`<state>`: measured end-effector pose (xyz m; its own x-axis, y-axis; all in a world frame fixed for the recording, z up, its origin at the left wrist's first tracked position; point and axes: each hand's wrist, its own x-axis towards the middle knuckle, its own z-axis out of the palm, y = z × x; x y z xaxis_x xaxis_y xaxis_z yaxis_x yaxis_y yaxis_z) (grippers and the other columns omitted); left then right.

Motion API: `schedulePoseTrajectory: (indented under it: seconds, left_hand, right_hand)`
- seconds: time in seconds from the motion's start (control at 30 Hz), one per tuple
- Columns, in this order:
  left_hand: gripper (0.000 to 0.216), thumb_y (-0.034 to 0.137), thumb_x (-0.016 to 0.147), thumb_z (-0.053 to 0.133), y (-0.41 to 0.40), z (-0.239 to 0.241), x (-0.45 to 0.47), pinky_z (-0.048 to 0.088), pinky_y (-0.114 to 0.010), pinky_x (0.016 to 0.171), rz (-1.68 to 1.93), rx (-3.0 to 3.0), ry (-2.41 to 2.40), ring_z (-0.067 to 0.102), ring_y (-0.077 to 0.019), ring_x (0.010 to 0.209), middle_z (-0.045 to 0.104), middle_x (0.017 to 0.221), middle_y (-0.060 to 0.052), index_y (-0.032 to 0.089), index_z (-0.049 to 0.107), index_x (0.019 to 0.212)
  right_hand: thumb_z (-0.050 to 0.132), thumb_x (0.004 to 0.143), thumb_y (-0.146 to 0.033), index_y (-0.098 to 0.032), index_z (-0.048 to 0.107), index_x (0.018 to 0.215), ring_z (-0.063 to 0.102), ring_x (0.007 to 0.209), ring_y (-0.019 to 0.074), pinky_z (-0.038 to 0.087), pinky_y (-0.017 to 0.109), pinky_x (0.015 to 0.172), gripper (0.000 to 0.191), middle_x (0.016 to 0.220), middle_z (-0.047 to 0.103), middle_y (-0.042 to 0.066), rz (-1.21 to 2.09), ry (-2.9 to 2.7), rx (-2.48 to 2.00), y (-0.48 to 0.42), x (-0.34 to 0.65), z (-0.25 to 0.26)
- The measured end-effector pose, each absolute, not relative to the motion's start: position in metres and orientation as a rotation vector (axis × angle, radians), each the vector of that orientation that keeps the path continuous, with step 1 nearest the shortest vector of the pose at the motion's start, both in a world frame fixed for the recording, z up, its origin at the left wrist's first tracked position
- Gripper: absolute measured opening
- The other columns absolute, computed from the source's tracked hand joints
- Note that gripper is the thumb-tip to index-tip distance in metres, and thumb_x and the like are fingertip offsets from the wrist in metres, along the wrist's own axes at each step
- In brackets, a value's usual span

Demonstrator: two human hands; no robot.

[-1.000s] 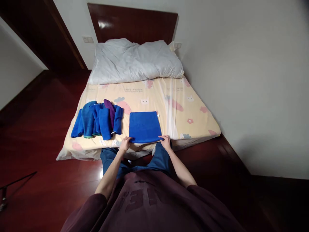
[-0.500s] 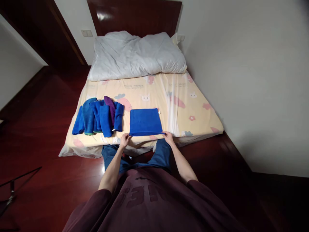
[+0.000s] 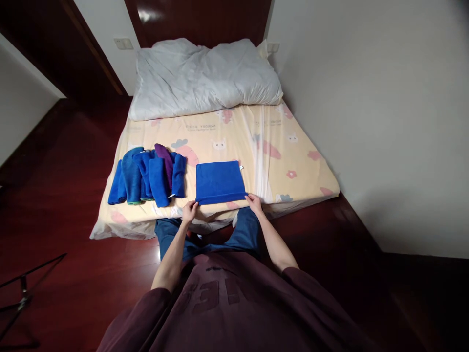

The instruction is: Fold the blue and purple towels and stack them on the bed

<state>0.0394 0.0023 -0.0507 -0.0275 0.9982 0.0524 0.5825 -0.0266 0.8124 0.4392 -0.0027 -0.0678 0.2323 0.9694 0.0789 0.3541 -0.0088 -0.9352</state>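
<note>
a blue towel (image 3: 220, 182) lies flat near the foot edge of the bed (image 3: 293, 161), on the cartoon-print sheet, roughly in the middle of the bed's width. its near edge is lifted and rolled slightly off the sheet. the left hand (image 3: 190, 211) pinches the near left corner of that edge, fingers closed on the cloth, and the right hand (image 3: 254, 201) pinches the near right corner the same way. both forearms reach forward from dark maroon sleeves, and blue trouser legs show just below the mattress edge.

just to the left of the towel, apart from it, sits a row of rolled towels (image 3: 146, 176), mostly blue with one purple roll among them, lying side by side. at the head of the bed a crumpled white duvet (image 3: 205, 78) rests against a dark wooden headboard (image 3: 198, 19). the bed's right side stands against a white wall (image 3: 384, 112), and dark red wooden floor (image 3: 62, 195) spreads out to the left.
</note>
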Motion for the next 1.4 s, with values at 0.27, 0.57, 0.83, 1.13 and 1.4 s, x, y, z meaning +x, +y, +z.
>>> schedulePoseTrajectory:
  seconds: [0.27,0.57,0.83,1.13,1.4]
  left_hand:
    - [0.034,0.047,0.094,0.053,0.001,-0.049,0.039,0.055,-0.036,0.083,0.9,1.633,1.644,0.07,-0.0245,0.084,0.074,0.088,-0.008,0.017,0.07,0.094]
    - [0.03,0.042,0.094,0.054,0.0,-0.047,0.042,0.054,-0.039,0.091,0.969,1.653,1.677,0.068,-0.0263,0.096,0.072,0.099,-0.013,0.016,0.07,0.093]
    - [0.025,0.038,0.094,0.056,0.001,-0.049,0.043,0.054,-0.039,0.089,0.991,1.664,1.694,0.068,-0.025,0.092,0.07,0.093,-0.011,0.017,0.069,0.088]
    - [0.024,0.036,0.097,0.053,-0.003,-0.044,0.053,0.055,-0.043,0.09,1.021,1.645,1.794,0.068,-0.0263,0.094,0.07,0.102,-0.013,0.017,0.065,0.106]
    - [0.05,0.02,0.1,0.045,-0.063,-0.023,0.082,0.035,-0.049,0.123,0.713,2.372,1.516,0.036,-0.0297,0.152,0.044,0.161,-0.015,0.016,0.051,0.15]
  right_hand:
    - [0.064,0.079,-0.069,-0.018,0.073,0.084,0.07,0.08,0.0262,0.058,0.039,0.079,0.052,0.088,0.077,0.012,0.806,-1.24,-1.567,-0.002,0.442,-0.076]
    - [0.065,0.08,-0.066,-0.017,0.075,0.087,0.074,0.086,0.0289,0.059,0.044,0.086,0.05,0.092,0.079,0.014,0.777,-1.217,-1.609,-0.002,0.442,-0.082]
    - [0.064,0.078,-0.07,-0.015,0.075,0.089,0.075,0.087,0.0289,0.06,0.044,0.087,0.057,0.095,0.079,0.016,0.752,-1.195,-1.654,-0.002,0.44,-0.081]
    - [0.059,0.086,-0.064,-0.013,0.075,0.102,0.074,0.092,0.0288,0.061,0.045,0.088,0.055,0.102,0.077,0.018,0.683,-1.138,-1.728,-0.001,0.43,-0.054]
    - [0.042,0.105,-0.031,-0.02,0.058,0.147,0.044,0.149,0.0255,0.036,0.048,0.123,0.047,0.158,0.05,0.011,0.251,-1.838,-1.617,-0.06,0.386,-0.014]
